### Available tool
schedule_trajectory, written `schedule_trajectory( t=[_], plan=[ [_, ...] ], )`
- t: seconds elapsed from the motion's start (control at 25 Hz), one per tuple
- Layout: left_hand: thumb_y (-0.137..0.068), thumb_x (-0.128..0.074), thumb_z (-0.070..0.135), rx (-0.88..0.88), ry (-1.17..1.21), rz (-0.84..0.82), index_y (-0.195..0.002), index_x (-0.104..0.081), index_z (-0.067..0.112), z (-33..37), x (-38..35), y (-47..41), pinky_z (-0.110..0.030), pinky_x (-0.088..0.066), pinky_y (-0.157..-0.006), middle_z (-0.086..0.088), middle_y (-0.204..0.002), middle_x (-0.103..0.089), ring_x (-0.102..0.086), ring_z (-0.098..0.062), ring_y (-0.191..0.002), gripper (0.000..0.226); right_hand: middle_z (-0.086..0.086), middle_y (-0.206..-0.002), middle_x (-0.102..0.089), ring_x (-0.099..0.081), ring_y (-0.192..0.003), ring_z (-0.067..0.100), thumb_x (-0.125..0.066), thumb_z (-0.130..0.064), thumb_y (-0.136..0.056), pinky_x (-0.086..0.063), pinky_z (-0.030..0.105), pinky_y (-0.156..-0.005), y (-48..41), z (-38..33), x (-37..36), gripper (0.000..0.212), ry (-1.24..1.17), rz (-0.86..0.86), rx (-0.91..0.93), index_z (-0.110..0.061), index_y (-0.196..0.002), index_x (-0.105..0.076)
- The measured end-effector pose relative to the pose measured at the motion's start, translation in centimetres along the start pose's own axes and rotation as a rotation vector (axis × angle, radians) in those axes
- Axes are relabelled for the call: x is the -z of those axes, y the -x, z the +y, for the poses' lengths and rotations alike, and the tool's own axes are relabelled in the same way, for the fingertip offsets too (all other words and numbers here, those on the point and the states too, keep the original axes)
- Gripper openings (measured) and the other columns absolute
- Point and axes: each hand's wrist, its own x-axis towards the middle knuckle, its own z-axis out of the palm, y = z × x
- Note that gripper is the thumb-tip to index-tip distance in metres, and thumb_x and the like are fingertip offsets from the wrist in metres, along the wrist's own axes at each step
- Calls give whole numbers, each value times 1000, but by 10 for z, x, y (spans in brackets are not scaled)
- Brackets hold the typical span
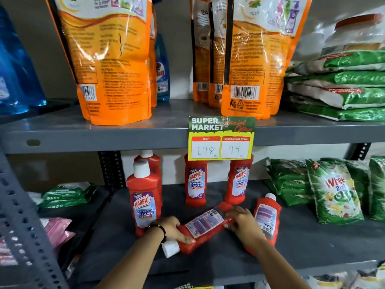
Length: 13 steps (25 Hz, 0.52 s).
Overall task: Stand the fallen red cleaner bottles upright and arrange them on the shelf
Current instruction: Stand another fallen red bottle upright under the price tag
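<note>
A fallen red cleaner bottle [203, 225] lies on the dark grey shelf [312, 243], white cap toward me. My left hand [173, 228] grips it near the cap end. Over its base end, my right hand [242, 221] is closed. A second fallen red bottle [266, 217] lies to the right, cap away from me, partly behind my right forearm. One red bottle [144, 197] stands upright at the left with another [153, 161] behind it. Two more upright bottles [195, 182] [239, 180] stand at the back, their tops hidden by a price card.
A yellow price card [220, 138] hangs from the upper shelf's edge. Green detergent packs [333, 190] fill the right of this shelf. Green and pink packets [64, 195] lie at the left beyond the perforated upright. Orange refill pouches [112, 59] stand on the shelf above.
</note>
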Motion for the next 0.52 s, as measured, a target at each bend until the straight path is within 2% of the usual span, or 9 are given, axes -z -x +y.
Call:
schedule_trajectory(
  t=[0.12,0.28,0.4,0.52],
  plan=[
    [-54,-79,53,4,45,-53,-105,-64,19,4,-4,-1,-29,-51,-92,1,-109,-69,-64,-16,-99,64,-3,-143,-39,-39,-127,28,-65,-35,-78,-35,41,-108,-12,3,2,58,4,-168,-3,-26,-131,-43],
    [-26,-77,70,112,-45,-3,-112,-54,23,-2,-13,6,-30,-50,-94,6,-112,-65,-61,-12,-99,100,-9,-151,-24,-20,-139,23,-62,-44,-79,-27,55,-111,-26,1,10,68,99,-323,86,-32,-138,-31],
    [-32,-80,63,150,-49,88,-111,-48,20,1,-18,13,-29,-49,-91,4,-113,-61,-58,-15,-99,95,-2,-155,-19,-17,-142,23,-61,-59,-72,-18,45,-118,-44,5,17,83,-27,-480,118,-29,-141,-26],
    [-41,-85,51,145,-101,201,-119,-36,13,9,-24,19,-34,-49,-92,-4,-117,-60,-57,-22,-106,99,4,-154,-21,-21,-141,24,-63,-36,-81,-19,39,-118,-58,5,20,72,-26,-523,108,-28,-142,-25]
  ],
)
